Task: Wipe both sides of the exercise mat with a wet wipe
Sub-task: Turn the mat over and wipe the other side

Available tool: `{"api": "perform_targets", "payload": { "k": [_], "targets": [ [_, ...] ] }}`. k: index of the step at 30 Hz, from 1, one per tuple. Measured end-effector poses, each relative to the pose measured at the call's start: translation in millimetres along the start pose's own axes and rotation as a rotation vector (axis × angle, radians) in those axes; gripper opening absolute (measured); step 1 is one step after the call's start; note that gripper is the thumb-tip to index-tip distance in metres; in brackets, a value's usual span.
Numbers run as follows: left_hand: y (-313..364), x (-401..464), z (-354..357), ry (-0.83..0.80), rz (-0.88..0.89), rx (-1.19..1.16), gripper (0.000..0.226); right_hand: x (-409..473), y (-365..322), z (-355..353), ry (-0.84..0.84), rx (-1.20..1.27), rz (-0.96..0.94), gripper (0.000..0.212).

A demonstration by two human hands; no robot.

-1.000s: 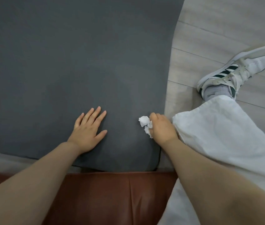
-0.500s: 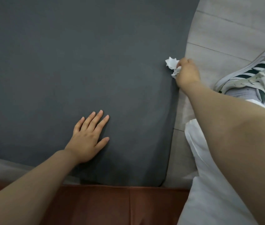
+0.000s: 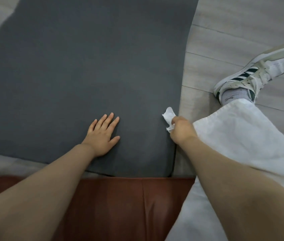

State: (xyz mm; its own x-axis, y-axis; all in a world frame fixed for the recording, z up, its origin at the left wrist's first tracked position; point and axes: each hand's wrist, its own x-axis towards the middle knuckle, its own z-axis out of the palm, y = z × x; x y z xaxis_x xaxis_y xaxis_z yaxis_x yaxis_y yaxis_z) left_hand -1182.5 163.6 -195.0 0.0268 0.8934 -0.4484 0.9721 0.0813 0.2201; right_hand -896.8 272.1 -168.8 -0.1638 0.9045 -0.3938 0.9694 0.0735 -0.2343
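- Wipe (image 3: 168, 119) is bunched in the right hand (image 3: 181, 130), now back at the mat's near right edge (half a second ago it was far up that edge).
- Left hand (image 3: 103, 134) stays flat, fingers spread, pinning the grey exercise mat (image 3: 85, 66) on the floor (image 3: 242, 23).
- Judgement: one edge stroke looks finished; this face is mid-wipe, and the underside is still unwiped.

White sneaker (image 3: 259, 73) on pale floor (image 3: 242, 32); brown seat (image 3: 120, 206).
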Motion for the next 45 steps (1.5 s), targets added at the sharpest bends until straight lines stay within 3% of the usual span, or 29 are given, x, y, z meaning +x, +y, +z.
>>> {"api": "perform_targets", "payload": {
  "k": [5,11,15,17,21,24,27,30,33,40,45],
  "targets": [
    [-4,-23,-6,-0.035,0.004,-0.011,0.074,-55,-19,14,-0.139,-0.294,-0.092,0.030],
    [-39,-86,-2,-0.094,-0.016,0.011,0.084,-109,-34,29,-0.271,-0.277,-0.092,0.022],
    [-60,-108,-4,-0.106,-0.183,-0.072,0.097,-122,-51,20,-0.422,-0.301,-0.049,0.028],
    [-60,-110,-6,-0.144,-0.197,-0.054,0.099,-126,-65,18,-0.316,-0.174,-0.080,0.038],
    [-59,-114,-9,-0.200,-0.329,-0.040,0.097,-134,-110,30,-0.082,0.053,-0.245,0.038],
    [-63,-115,-4,-0.180,-0.444,-0.085,0.099,-139,-137,50,-0.057,-0.007,-0.334,0.044],
    [-77,-116,0,-0.131,-0.516,-0.166,0.106,-136,-144,64,-0.084,-0.114,-0.360,0.071],
    [-83,-115,4,-0.132,-0.493,-0.110,0.105,-128,-142,68,-0.154,-0.131,-0.335,0.100],
    [-81,-110,7,-0.130,-0.441,-0.038,0.105,-124,-142,72,-0.165,-0.215,-0.341,0.114],
    [-84,-110,13,-0.062,-0.421,0.021,0.100,-116,-149,82,-0.162,-0.412,-0.340,0.127],
    [-97,-105,11,-0.016,-0.378,0.222,0.098,-121,-160,87,-0.095,-0.530,-0.417,0.111]
  ]
}}
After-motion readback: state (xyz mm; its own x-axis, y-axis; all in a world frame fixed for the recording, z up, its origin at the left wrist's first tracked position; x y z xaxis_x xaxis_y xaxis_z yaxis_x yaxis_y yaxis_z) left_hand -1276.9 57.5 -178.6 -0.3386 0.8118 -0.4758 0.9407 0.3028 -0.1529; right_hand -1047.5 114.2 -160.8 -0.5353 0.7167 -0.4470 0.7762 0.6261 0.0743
